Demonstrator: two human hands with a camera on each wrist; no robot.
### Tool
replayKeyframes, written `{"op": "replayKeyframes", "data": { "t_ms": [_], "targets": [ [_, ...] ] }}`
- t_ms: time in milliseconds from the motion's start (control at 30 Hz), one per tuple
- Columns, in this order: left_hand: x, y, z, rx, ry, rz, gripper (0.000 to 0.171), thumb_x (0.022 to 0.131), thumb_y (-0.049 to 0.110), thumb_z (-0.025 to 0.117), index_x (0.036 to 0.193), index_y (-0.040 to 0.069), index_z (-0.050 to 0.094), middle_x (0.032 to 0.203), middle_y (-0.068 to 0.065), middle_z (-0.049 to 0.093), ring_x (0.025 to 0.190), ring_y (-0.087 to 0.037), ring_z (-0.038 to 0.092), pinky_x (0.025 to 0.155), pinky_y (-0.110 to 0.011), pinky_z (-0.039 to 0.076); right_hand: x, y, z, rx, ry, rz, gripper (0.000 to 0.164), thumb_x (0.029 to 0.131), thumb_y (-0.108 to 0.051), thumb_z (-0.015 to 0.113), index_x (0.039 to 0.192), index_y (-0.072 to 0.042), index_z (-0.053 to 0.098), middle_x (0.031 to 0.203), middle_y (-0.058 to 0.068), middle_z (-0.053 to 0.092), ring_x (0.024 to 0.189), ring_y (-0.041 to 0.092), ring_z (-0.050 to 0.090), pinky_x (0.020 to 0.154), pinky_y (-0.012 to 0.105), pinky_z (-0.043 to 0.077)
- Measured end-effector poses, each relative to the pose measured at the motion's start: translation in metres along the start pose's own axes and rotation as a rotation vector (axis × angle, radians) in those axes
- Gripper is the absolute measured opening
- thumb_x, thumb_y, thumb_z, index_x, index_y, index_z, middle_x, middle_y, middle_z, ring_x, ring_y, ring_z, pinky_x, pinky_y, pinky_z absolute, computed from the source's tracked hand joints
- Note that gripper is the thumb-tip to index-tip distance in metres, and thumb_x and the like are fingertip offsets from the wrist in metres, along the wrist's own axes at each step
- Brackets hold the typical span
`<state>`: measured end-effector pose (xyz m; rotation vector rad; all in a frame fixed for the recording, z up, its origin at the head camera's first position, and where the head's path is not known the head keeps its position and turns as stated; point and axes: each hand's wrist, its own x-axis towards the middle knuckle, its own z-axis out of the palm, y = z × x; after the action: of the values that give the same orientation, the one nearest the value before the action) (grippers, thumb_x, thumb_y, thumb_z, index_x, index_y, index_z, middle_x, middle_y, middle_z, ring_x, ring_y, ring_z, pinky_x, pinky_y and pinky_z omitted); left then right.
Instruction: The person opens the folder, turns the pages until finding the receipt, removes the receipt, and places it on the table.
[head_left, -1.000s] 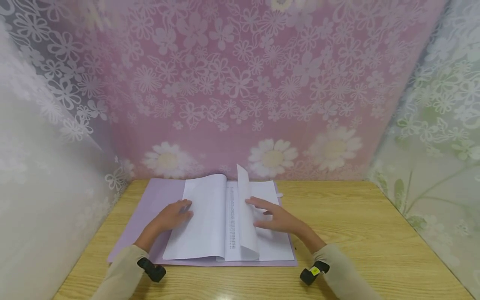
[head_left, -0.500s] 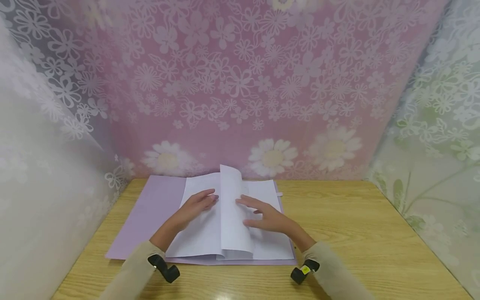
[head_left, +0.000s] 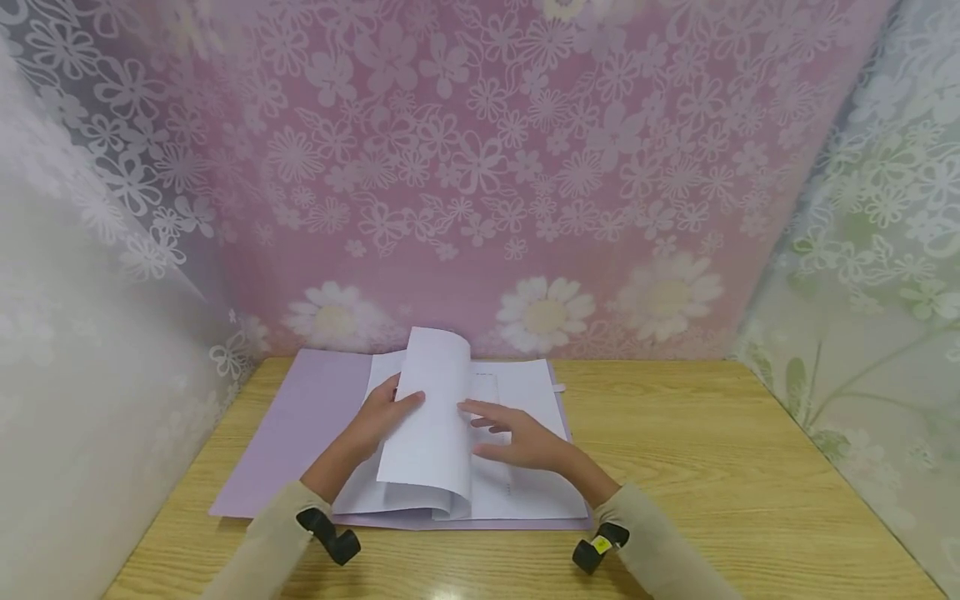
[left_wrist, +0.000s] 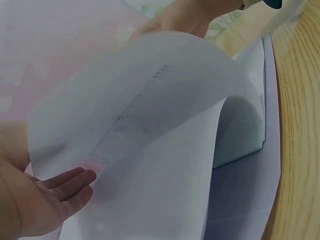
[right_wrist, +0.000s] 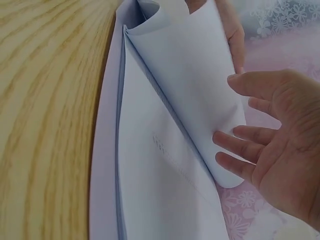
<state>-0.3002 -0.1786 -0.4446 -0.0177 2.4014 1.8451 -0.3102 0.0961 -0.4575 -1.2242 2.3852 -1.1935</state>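
A lilac folder (head_left: 322, 400) lies spread on the table with white printed sheets inside it. One page (head_left: 427, 417) stands lifted and curved, its loose edge leaning to the left. My left hand (head_left: 378, 421) holds that edge, thumb on the near face and fingers behind. The left wrist view shows those fingers (left_wrist: 75, 187) against the page's printed side. My right hand (head_left: 521, 437) has its fingers spread, and its fingertips are right at the curved face of the page. Under it lies the right-hand stack of sheets (head_left: 528, 492).
The wood-grain table (head_left: 712, 467) extends to the right of the folder. A pink flowered backdrop (head_left: 480, 208) rises behind it, with pale patterned sheets at both sides. A small white tab (head_left: 558, 388) sticks out at the folder's right edge. Each wrist wears a black camera.
The page has swung from right to left across the folder. My left hand has moved right and taken its edge. My right hand has followed the page a little leftward.
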Motion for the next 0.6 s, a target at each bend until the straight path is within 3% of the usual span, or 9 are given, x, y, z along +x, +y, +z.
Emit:
{"op": "replayKeyframes", "data": {
  "t_ms": [167,400,600],
  "targets": [
    [0.001,-0.009,-0.012,0.117,0.048,0.007,0.063,0.099,0.023,0.065,0.155,0.008,0.040,0.129,-0.020,0.065,0.100,-0.024,0.069,0.082,-0.037,0.059,-0.002,0.001,0.000,0.010,-0.011,0.006,0.064,0.099,-0.020,0.068,0.157,-0.019,0.042,0.160,0.004,0.045,0.130,0.025,0.063,0.111,0.049,0.049],
    [0.002,-0.017,-0.029,0.234,0.100,0.020,0.070,0.097,0.017,0.068,0.156,0.000,0.035,0.140,-0.029,0.058,0.112,-0.036,0.067,0.092,-0.045,0.057,-0.005,0.005,-0.007,-0.020,0.014,-0.031,0.062,0.100,-0.022,0.066,0.155,-0.007,0.042,0.156,0.017,0.048,0.128,0.036,0.063,0.107,0.055,0.050],
    [0.000,-0.023,-0.040,0.391,0.149,-0.014,0.077,0.094,0.019,0.068,0.155,-0.010,0.029,0.147,-0.037,0.047,0.135,-0.050,0.050,0.109,-0.059,0.045,-0.009,0.014,-0.017,-0.082,0.047,0.013,0.061,0.100,-0.022,0.067,0.155,-0.010,0.043,0.159,0.011,0.046,0.132,0.035,0.060,0.107,0.054,0.051]
  ]
}}
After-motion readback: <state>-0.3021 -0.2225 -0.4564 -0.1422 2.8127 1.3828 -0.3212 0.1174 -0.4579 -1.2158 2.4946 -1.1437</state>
